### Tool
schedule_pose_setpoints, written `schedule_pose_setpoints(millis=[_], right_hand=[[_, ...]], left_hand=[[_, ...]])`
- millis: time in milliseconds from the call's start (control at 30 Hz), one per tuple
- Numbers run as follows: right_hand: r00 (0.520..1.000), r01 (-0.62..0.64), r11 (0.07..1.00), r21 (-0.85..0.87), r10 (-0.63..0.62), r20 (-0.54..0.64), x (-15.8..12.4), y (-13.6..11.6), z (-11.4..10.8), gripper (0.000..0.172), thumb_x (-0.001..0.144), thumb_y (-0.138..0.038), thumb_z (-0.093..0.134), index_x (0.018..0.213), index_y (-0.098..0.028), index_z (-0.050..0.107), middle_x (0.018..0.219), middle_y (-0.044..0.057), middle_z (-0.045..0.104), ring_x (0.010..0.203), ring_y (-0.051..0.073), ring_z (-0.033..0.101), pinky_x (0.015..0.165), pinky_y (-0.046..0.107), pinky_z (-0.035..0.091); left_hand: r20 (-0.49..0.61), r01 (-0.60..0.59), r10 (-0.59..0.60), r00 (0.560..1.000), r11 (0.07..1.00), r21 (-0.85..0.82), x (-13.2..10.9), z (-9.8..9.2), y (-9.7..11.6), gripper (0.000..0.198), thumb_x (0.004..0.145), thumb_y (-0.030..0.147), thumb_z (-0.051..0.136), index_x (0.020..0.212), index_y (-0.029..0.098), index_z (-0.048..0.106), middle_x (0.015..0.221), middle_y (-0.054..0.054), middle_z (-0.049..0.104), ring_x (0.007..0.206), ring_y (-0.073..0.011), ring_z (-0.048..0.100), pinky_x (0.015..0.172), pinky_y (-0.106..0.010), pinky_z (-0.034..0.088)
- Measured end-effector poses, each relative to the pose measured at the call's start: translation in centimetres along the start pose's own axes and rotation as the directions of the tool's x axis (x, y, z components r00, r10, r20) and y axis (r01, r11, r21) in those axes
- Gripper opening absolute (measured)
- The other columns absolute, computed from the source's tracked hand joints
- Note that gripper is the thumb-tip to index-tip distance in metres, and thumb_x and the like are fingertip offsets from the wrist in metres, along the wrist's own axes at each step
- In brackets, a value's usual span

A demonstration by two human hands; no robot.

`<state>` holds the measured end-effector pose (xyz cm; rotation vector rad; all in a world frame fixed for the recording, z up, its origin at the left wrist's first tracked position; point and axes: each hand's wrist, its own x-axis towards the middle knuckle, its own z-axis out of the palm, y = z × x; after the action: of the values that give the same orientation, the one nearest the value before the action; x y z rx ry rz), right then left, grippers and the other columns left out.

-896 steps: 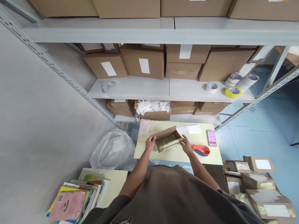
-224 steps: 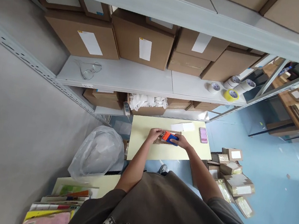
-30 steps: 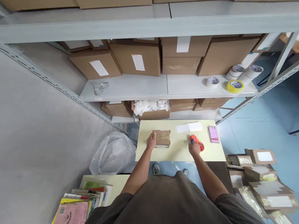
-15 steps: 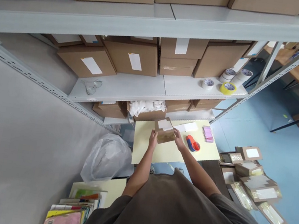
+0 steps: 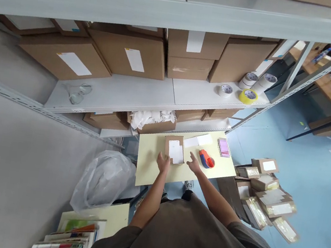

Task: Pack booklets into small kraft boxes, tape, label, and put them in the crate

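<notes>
Drawing left hand (image 5: 163,163) and right hand (image 5: 193,163) apart over the desk (image 5: 147,170), just below the frame's centre. Holding left thumb and fingers spread at the lower left corner of the small cardboard box (image 5: 175,149), perhaps touching, not possible to tell; opening right fingers loosely, clear of its right side. Now leaving it lying flat, white-patched face up, rather than tilting it between both palms as half a second ago; seemingly releasing it, so freeing both hands. Leaving the orange-and-blue tape dispenser (image 5: 206,159) resting right of centre, with white papers (image 5: 198,140) lying above, between it and the box.
</notes>
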<state>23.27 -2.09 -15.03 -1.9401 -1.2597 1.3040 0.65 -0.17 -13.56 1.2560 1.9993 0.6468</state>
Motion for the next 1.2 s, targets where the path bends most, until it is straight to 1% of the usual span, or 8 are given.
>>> schedule_pose_setpoints(millis=[100, 200, 300, 467, 633, 800, 1000, 1200], right_hand=[[0.997, 0.007, 0.996, -0.093, -0.013, -0.071, 2.8, 0.2, -4.2, 0.086, 0.085, -0.024, 0.061, 0.168, -0.021, 0.039, 0.166, 0.013, 0.05, 0.154, 0.031, 0.048, 0.123, 0.046, 0.046], [0.995, 0.042, 0.975, -0.22, -0.06, -0.075, 6.6, -0.1, -8.1, 0.083, 0.088, -0.02, 0.058, 0.169, -0.021, 0.039, 0.17, 0.009, 0.046, 0.157, 0.028, 0.044, 0.128, 0.043, 0.04], [0.998, 0.052, 0.924, -0.378, -0.061, -0.011, 10.7, -0.2, -10.6, 0.083, 0.088, -0.013, 0.055, 0.169, -0.019, 0.04, 0.177, 0.008, 0.034, 0.164, 0.026, 0.031, 0.129, 0.041, 0.038], [0.991, 0.035, 0.841, -0.54, 0.039, 0.124, 15.8, 1.1, -12.2, 0.087, 0.088, -0.009, 0.056, 0.172, -0.022, 0.034, 0.182, 0.006, 0.02, 0.167, 0.029, 0.021, 0.127, 0.043, 0.039], [0.969, 0.031, 0.781, -0.624, 0.13, 0.211, 17.2, 3.1, -12.0, 0.091, 0.089, -0.008, 0.059, 0.172, -0.032, 0.031, 0.184, 0.003, 0.008, 0.169, 0.03, 0.01, 0.123, 0.049, 0.044], [0.963, 0.073, 0.762, -0.643, 0.113, 0.243, 16.8, 3.7, -12.5, 0.09, 0.093, -0.01, 0.06, 0.172, -0.039, 0.027, 0.184, 0.0, 0.001, 0.17, 0.028, 0.004, 0.12, 0.052, 0.046], [0.959, 0.044, 0.841, -0.539, 0.115, 0.258, 17.2, 2.9, -13.3, 0.091, 0.085, -0.01, 0.064, 0.169, -0.034, 0.038, 0.184, 0.003, 0.01, 0.169, 0.032, 0.01, 0.118, 0.052, 0.049], [0.983, 0.031, 0.993, 0.117, -0.051, 0.178, 15.7, -0.5, -15.7, 0.082, 0.079, -0.019, 0.064, 0.16, -0.026, 0.054, 0.161, 0.013, 0.057, 0.146, 0.033, 0.054, 0.114, 0.049, 0.051]], left_hand=[[-0.118, -0.11, 0.113, 0.987, 0.993, 0.032, 0.8, 1.6, 4.4, 0.048, 0.1, 0.028, 0.056, 0.146, 0.019, 0.062, 0.146, -0.017, 0.064, 0.143, -0.0317, 0.054, 0.12, -0.042, 0.043], [0.177, -0.339, 0.331, 0.927, 0.94, 0.02, 2.3, 5.1, 9.7, 0.039, 0.099, 0.024, 0.058, 0.135, 0.024, 0.071, 0.133, -0.013, 0.071, 0.129, -0.0282, 0.063, 0.113, -0.039, 0.048], [0.399, -0.425, 0.357, 0.844, 0.9, 0.094, 5.2, 9.6, 13.5, 0.048, 0.093, 0.018, 0.064, 0.141, 0.02, 0.068, 0.137, -0.015, 0.07, 0.131, -0.0296, 0.062, 0.114, -0.04, 0.047], [0.509, -0.334, 0.125, 0.851, 0.878, 0.344, 11.3, 15.4, 15.1, 0.059, 0.09, 0.021, 0.073, 0.147, 0.016, 0.063, 0.149, -0.02, 0.064, 0.139, -0.0331, 0.059, 0.116, -0.039, 0.043], [0.529, -0.28, 0.026, 0.848, 0.87, 0.406, 14.7, 18.3, 14.6, 0.051, 0.086, 0.03, 0.083, 0.134, 0.017, 0.071, 0.14, -0.019, 0.071, 0.132, -0.0325, 0.064, 0.107, -0.036, 0.047], [0.551, -0.261, 0.002, 0.835, 0.883, 0.391, 14.7, 18.1, 15.1, 0.02, 0.091, 0.028, 0.076, 0.108, 0.02, 0.081, 0.112, -0.011, 0.081, 0.101, -0.0237, 0.073, 0.086, -0.029, 0.05], [0.465, -0.309, 0.127, 0.876, 0.889, 0.337, 13.3, 14.1, 16.7, 0.02, 0.097, 0.029, 0.067, 0.104, 0.026, 0.085, 0.106, -0.01, 0.083, 0.102, -0.0255, 0.074, 0.085, -0.03, 0.049], [0.528, -0.347, 0.301, 0.794, 0.938, -0.011, 11.3, 10.2, 19.6, 0.026, 0.094, 0.033, 0.066, 0.105, 0.02, 0.085, 0.103, -0.005, 0.083, 0.092, -0.0219, 0.072, 0.082, -0.027, 0.051]])
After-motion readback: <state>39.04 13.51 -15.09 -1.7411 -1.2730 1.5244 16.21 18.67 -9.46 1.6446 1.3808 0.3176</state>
